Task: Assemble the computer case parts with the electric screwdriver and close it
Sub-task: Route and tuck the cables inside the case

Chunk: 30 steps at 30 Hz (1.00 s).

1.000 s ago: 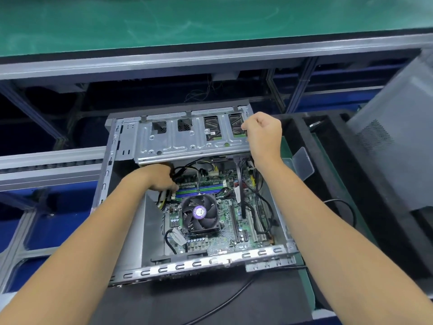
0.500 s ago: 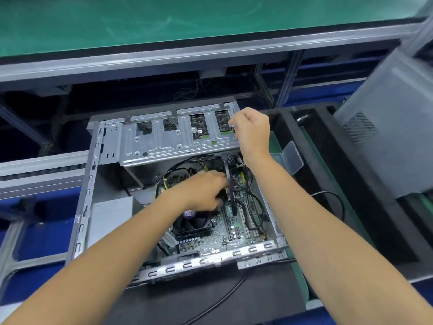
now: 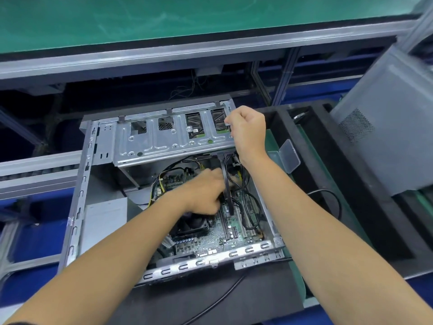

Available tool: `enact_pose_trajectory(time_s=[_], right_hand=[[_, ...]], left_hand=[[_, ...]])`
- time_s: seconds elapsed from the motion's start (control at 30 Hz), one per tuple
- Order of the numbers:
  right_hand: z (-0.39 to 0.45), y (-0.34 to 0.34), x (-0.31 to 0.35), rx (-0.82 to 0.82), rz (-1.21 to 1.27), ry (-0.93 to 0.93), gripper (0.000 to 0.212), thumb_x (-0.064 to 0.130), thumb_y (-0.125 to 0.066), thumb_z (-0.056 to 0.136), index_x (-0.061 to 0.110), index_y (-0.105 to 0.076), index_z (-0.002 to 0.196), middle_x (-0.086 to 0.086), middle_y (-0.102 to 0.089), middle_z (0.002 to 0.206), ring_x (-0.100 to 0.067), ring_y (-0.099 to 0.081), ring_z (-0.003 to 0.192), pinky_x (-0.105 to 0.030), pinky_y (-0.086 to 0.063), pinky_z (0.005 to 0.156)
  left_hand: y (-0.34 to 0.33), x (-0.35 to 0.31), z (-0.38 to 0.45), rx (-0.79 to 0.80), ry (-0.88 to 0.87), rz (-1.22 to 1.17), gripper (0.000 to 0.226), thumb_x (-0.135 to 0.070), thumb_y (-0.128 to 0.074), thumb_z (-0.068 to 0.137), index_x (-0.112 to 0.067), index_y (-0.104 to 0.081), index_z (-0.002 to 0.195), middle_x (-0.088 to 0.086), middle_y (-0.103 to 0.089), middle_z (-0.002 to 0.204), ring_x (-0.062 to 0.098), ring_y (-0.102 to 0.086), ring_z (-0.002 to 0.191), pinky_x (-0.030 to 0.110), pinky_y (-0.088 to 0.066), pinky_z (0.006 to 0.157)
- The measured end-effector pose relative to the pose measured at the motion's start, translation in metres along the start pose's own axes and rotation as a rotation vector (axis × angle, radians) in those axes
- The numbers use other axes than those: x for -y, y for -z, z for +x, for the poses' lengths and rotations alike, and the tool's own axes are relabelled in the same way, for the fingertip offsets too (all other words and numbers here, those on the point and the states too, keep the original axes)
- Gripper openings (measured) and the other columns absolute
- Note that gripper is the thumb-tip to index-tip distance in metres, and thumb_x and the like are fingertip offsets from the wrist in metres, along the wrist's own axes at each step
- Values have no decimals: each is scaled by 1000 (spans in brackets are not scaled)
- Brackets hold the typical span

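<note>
An open computer case [image 3: 80, 191] lies on its side on a black mat. Its metal drive cage [image 3: 164, 141] is tilted up at the far side. My right hand [image 3: 248, 130] grips the cage's right end with curled fingers. Inside the case, over the motherboard [image 3: 234, 233], my left hand [image 3: 203, 193] reaches among the black cables [image 3: 226, 181]; its fingers are curled at them, their tips hidden. The CPU fan [image 3: 194, 225] is partly covered by that hand. No electric screwdriver is in view.
A grey side panel [image 3: 384, 127] leans at the right, beside a black foam tray [image 3: 328, 174]. A small clear plastic box [image 3: 289, 156] sits just right of the case. A black cord [image 3: 225, 296] runs across the mat in front. A green conveyor [image 3: 164, 22] runs behind.
My left hand moved from under the cage's left part rightward over the fan to the cables near the centre. My right hand kept its grip on the cage end.
</note>
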State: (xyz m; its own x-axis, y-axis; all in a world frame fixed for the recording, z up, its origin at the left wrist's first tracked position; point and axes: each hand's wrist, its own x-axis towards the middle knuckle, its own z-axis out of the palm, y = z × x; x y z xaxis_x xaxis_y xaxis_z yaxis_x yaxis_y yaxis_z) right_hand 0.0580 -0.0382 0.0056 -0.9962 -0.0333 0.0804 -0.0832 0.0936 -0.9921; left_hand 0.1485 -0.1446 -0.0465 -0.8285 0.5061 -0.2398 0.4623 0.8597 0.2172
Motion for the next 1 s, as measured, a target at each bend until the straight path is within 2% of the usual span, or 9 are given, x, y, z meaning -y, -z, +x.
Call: enact_pose_trajectory(time_s=[0.1, 0.17, 0.27, 0.33, 0.4, 0.6, 0.7, 0.8, 1.0], right_hand=[[1, 0, 1, 2, 2, -12, 26, 1, -54, 84, 12, -57, 61, 16, -42, 46, -7, -36, 51, -18, -32, 48], [1, 0, 1, -1, -8, -6, 24, 1, -55, 84, 10, -57, 62, 15, -42, 46, -7, -36, 52, -17, -32, 47], [0, -1, 0, -3, -16, 3, 22, 2, -54, 83, 8, -58, 63, 15, -41, 46, -10, -37, 53, -20, -31, 47], [-1, -1, 0, 0, -13, 5, 19, 2, -54, 83, 5, -59, 65, 13, -42, 47, -10, -36, 54, -21, -31, 48], [-1, 0, 1, 1, -15, 3, 21, 2, -54, 83, 8, -58, 63, 14, -42, 47, -9, -37, 54, -20, -32, 49], [0, 3, 4, -18, 74, -46, 29, -2, -55, 82, 14, -56, 58, 16, -42, 43, -5, -37, 49, -22, -35, 55], [-1, 4, 5, -25, 72, -50, 27, -1, -56, 81, 13, -57, 58, 15, -42, 44, -6, -37, 50, -22, -35, 55], [-2, 4, 6, -29, 44, -47, 27, -1, -55, 82, 13, -58, 59, 14, -41, 44, -7, -35, 50, -22, -34, 53], [-7, -1, 3, 0, -135, 61, 16, 1, -52, 84, -7, -60, 73, -6, -48, 57, -13, -39, 58, -26, -33, 53]], left_hand=[[-10, -17, 0, 149, 18, -237, 81, -64, -64, 69, -23, -38, 133, -1, -35, 131, 20, -21, 128, 43, -8, 114], [-10, -23, 0, 184, 109, -563, 91, -76, -61, 62, -28, -39, 137, -5, -29, 144, 17, -17, 136, 42, -6, 116], [-1, -24, 3, -1, 326, -1231, 47, -51, -71, 74, -26, -62, 113, -9, -64, 117, 9, -56, 112, 32, -40, 94], [4, -22, 5, -226, 442, -1459, 15, -30, -69, 83, -20, -65, 93, -7, -71, 95, 8, -64, 93, 29, -40, 81], [7, -17, 4, -238, 423, -1610, 5, -21, -66, 86, -16, -64, 87, 1, -73, 89, 11, -66, 89, 31, -41, 84], [14, -12, -2, -11, 309, -1668, 19, -23, -70, 78, -22, -58, 64, -3, -49, 54, 15, -47, 58, 29, -38, 67], [13, -15, -3, -11, 364, -1579, 19, -18, -77, 71, -18, -62, 81, -6, -58, 63, 17, -46, 66, 29, -32, 66], [17, -13, -8, 88, 393, -1523, 11, -12, -71, 82, -13, -62, 89, 0, -67, 79, 12, -56, 61, 19, -42, 53], [31, -9, -15, 51, 444, -1276, 23, -33, -59, 92, -11, -57, 85, 5, -70, 76, 17, -64, 66, 28, -52, 66]])
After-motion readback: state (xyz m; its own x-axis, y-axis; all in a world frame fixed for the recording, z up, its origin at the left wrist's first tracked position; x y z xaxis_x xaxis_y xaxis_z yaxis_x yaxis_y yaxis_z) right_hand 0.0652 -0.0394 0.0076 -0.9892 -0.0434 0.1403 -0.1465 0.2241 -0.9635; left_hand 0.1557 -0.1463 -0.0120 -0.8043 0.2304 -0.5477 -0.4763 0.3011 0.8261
